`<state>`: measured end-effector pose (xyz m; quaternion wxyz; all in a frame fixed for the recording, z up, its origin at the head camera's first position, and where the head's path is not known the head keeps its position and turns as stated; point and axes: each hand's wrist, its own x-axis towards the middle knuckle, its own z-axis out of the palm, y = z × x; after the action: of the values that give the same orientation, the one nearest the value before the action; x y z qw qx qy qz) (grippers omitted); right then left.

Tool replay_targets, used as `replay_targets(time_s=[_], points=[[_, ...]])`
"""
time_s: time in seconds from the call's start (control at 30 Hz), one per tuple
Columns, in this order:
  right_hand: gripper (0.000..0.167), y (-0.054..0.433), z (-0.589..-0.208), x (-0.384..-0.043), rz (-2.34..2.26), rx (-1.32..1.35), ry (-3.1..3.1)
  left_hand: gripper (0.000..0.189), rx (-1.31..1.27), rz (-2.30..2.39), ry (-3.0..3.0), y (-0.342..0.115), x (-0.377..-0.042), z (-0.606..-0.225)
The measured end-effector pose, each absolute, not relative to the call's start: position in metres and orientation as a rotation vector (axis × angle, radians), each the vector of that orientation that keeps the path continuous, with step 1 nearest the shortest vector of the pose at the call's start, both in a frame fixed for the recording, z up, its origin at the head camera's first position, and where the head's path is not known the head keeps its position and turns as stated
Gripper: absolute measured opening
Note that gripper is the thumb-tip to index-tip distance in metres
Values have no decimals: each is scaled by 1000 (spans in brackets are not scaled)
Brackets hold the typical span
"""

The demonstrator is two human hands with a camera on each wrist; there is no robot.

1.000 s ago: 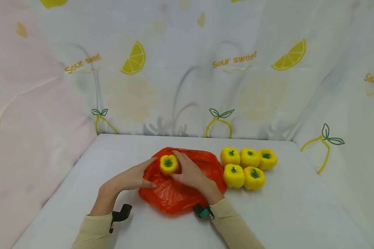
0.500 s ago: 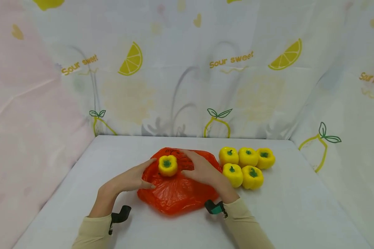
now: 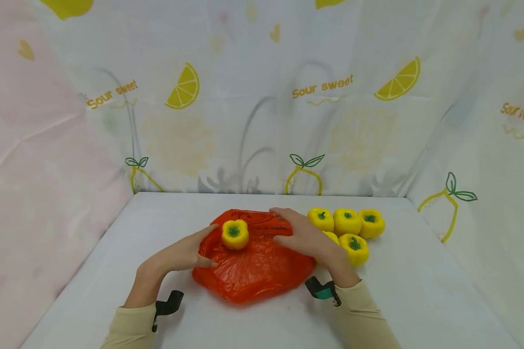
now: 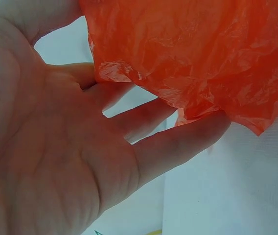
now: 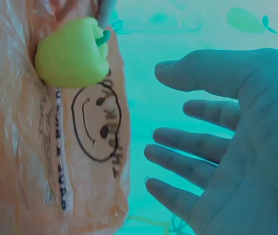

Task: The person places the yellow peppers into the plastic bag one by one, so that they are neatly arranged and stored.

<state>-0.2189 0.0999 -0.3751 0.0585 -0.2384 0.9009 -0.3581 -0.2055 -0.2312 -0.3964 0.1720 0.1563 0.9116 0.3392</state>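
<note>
A yellow bell pepper (image 3: 235, 234) with a green stem rests on a flattened red plastic bag (image 3: 253, 271). My left hand (image 3: 185, 251) is at the bag's left edge, thumb and fingers spread apart. In the left wrist view, the long fingers of that left hand (image 4: 80, 132) reach fairly straight to the crumpled bag edge (image 4: 193, 54). My right hand (image 3: 303, 232) hovers over the bag's right side, overlapping one pepper in the head view. The right wrist view shows the right hand (image 5: 212, 142) with straight, separated fingers and nothing in them, apart from the pepper (image 5: 73, 54) on the printed bag.
Several more yellow bell peppers (image 3: 347, 222) stand in two rows just right of the bag, one partly hidden behind my right hand. All lie on a white tabletop (image 3: 419, 291). A lemon-patterned curtain (image 3: 227, 121) rises behind the table.
My right hand has let go of the pepper on the bag and moved right toward the other peppers. The left hand and that pepper have stayed nearly in place.
</note>
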Motion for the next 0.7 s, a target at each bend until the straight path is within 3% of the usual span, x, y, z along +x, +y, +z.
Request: replay_targets(time_s=[0.7], points=[[59,175,-353,-207,-894,-616,2734,93,422,980,2565,-232,-205,-395]])
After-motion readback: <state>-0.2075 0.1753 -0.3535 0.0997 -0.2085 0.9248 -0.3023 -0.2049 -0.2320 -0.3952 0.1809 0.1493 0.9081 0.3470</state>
